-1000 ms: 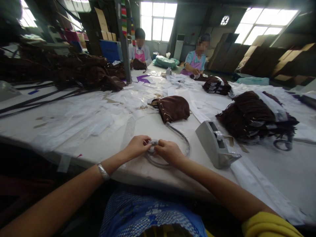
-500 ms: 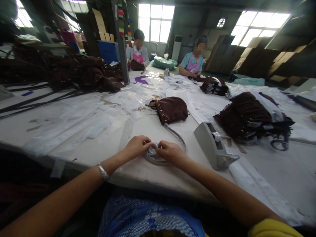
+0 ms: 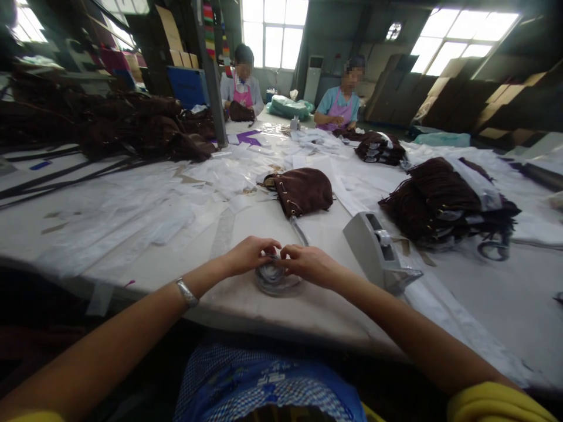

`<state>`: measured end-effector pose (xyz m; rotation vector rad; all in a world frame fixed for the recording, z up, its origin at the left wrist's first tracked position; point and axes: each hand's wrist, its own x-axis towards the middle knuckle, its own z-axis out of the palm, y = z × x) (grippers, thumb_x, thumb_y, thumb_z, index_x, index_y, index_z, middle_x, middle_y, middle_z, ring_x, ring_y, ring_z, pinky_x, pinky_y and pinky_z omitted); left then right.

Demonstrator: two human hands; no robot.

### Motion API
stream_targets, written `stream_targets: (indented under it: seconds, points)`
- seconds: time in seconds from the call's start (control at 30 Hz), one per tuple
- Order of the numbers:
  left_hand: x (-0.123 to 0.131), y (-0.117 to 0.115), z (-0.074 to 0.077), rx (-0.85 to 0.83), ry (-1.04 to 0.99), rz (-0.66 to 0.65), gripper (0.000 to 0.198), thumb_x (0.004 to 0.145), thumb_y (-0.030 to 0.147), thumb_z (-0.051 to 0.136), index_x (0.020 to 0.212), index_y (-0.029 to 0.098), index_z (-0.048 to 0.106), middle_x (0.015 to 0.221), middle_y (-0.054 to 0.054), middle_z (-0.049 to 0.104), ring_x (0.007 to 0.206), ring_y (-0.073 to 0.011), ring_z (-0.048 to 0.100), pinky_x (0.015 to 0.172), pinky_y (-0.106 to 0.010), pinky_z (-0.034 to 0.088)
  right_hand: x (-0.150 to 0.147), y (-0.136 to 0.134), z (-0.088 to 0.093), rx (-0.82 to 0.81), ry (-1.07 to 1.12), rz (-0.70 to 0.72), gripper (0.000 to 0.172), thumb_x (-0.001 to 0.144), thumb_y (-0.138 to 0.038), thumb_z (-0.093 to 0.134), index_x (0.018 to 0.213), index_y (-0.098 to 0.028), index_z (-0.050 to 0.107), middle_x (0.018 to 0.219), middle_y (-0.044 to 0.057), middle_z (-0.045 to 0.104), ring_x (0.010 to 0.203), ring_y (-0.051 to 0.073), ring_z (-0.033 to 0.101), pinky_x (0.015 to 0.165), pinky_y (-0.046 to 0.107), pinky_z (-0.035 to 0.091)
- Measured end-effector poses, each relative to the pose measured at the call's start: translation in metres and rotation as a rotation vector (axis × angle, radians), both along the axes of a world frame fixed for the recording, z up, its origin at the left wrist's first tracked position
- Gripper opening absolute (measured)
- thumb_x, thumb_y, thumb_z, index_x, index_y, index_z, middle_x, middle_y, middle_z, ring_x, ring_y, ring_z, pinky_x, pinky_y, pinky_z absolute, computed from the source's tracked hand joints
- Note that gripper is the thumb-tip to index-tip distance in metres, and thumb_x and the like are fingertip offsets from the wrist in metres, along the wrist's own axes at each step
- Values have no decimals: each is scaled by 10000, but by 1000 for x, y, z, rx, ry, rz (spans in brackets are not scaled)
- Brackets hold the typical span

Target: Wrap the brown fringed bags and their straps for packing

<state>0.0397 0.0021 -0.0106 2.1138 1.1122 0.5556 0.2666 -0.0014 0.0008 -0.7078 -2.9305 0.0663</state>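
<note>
At the table's near edge lies a coiled bag strap (image 3: 269, 281), wrapped in clear plastic. Its free length runs up to a brown drawstring bag (image 3: 305, 190) lying on its side. My left hand (image 3: 253, 254) pinches the upper left of the coil with thumb and fingers. From the other side, my right hand (image 3: 308, 265) grips the coil's upper right, its fingertips close to those of the left. The fingers partly cover the top of the coil. A grey tape dispenser (image 3: 373, 252) stands to the right of my right hand.
Plastic-wrapped fringed brown bags (image 3: 448, 202) are stacked at right. A heap of brown bags (image 3: 145, 126) with trailing straps lies far left. Plastic sheets (image 3: 153, 217) cover the table's left part. A metal post (image 3: 213, 76) rises behind. Two co-workers (image 3: 241, 88) sit across the table.
My hands have wound in more of the strap, so its loop on the right has shrunk and the coil looks fuller. The co-worker at right has raised one hand.
</note>
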Motion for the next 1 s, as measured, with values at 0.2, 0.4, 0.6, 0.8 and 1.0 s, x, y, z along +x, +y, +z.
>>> stream_targets:
  seconds: [0.2,0.4,0.6,0.8,1.0]
  points:
    - [0,-16,-5,64,77,262,257,848,385,585,919,169,705,873,-73,731,810,-207,668,745,-293,495,-8,-14,-12,32,-28,-164,169,947,-320,572,898,-207,688,918,18,636,733,140,530,581,248,294]
    - [-9,-35,-11,147,263,394,337,853,481,564,858,187,730,863,-82,725,786,-209,651,719,-283,453,-27,-27,-15,1,0,-323,234,935,-382,589,871,-181,691,878,45,646,647,139,523,558,262,294]
    - [-12,-30,-7,43,151,406,318,793,414,649,1031,213,713,834,-30,749,778,-203,685,738,-281,480,-24,-21,-7,-147,52,-223,149,913,-314,626,1008,-242,716,950,19,668,736,137,582,629,230,369]
    - [-11,-27,-8,-18,5,366,268,759,352,681,985,207,681,848,-24,757,776,-200,707,744,-290,530,-5,1,5,-118,58,-131,278,956,-186,507,1127,-318,681,1070,-8,647,834,144,578,680,231,371]
    - [-8,-19,-7,-39,-39,273,245,751,286,680,985,211,679,887,-31,751,822,-194,708,749,-280,545,-23,13,27,-103,-167,3,205,944,-241,564,1111,-280,676,1020,19,665,795,153,593,616,237,344]
